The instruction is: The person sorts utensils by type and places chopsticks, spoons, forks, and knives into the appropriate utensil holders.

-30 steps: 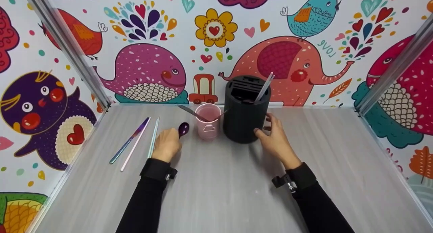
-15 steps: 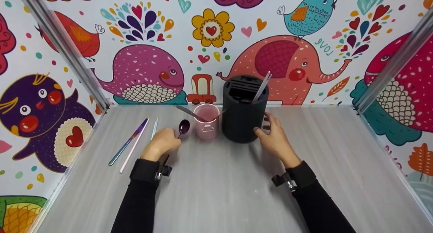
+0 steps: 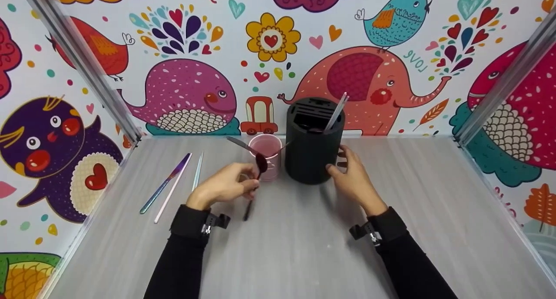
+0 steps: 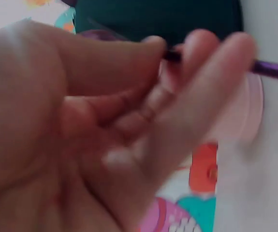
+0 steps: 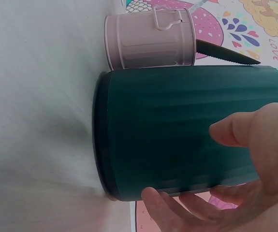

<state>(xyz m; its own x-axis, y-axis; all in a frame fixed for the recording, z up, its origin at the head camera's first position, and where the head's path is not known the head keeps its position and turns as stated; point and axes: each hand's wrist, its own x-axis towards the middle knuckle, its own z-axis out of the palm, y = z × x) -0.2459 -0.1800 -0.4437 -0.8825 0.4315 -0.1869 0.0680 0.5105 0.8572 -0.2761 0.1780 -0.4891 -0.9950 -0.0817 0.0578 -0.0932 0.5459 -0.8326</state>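
Between thumb and fingertips my left hand pinches a dark purple spoon, bowl up and handle slanting down, in front of the small pink bucket. The spoon's handle crosses behind the blurred fingers in the left wrist view. My right hand holds the right side of a black cylindrical knife holder, thumb on its front and fingers round the side. Slots and a wide opening mark the holder's top; a pale stick leans out. A dark serrated knife sticks out of the bucket.
At the left on the grey table lie a rainbow-coloured knife, a thin pink stick and light-blue sticks. Patterned walls with metal corner posts enclose the back and sides.
My left hand has lifted the purple spoon from the table, turned and moved right, to in front of the pink bucket. The right hand and the holder have stayed put.
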